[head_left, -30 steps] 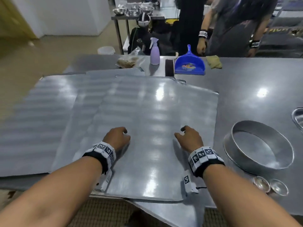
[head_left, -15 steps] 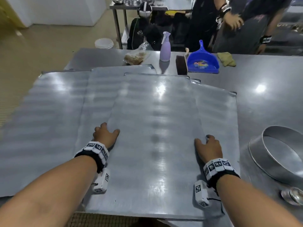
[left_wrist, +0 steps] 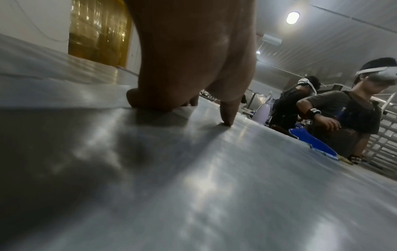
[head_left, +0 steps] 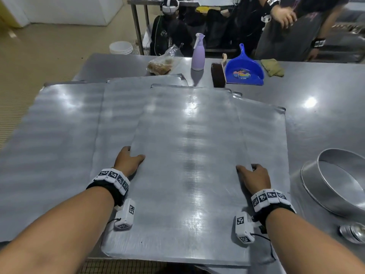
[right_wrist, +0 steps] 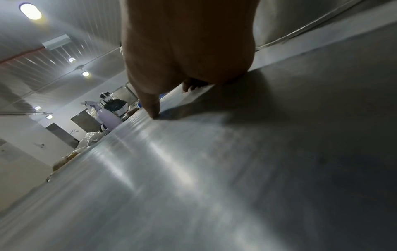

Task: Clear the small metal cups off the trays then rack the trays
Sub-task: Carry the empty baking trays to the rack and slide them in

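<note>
On wristbands [head_left: 112, 177], black-and-white square markers.

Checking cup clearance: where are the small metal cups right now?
Head view, far right bottom edge: the small metal cups sit on the steel table, off the trays, just below the round metal pan and right of the right hand.

You face a grey steel worktop [head_left: 325, 119] on a tan floor [head_left: 49, 54]. Beyond its far edge a steel-legged table [head_left: 138, 26] stands before a white wall [head_left: 69, 8]. Ribbed panels line the ceiling [right_wrist: 64, 42], lit by oval lamps [right_wrist: 30, 11]. A yellow strip curtain [left_wrist: 98, 32] hangs at the left.
</note>
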Available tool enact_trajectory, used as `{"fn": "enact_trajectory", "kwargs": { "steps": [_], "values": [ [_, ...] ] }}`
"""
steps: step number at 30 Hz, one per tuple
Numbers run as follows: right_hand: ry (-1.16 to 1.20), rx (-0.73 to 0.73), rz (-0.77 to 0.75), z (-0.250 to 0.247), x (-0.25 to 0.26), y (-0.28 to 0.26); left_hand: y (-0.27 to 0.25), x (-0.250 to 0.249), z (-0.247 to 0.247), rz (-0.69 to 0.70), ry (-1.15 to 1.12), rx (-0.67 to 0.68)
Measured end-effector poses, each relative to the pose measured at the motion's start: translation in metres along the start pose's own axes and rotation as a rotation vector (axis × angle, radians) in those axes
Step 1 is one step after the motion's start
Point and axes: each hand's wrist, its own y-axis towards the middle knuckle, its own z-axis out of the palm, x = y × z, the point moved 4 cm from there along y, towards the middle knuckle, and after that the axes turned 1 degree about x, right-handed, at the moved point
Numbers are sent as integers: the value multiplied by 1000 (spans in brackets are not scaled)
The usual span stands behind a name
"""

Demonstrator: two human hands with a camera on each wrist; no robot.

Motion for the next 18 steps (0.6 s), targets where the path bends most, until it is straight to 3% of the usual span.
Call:
{"fn": "enact_trajectory", "kwargs": {
  "steps": [7, 18],
  "values": [
    [95, -55, -3, -22, -9, 4, 3, -31, 9, 53, -71, 42],
    [117, -256, 50, -76, -61, -12, -4, -68, 81, 128, 23, 209]
  ]
}}
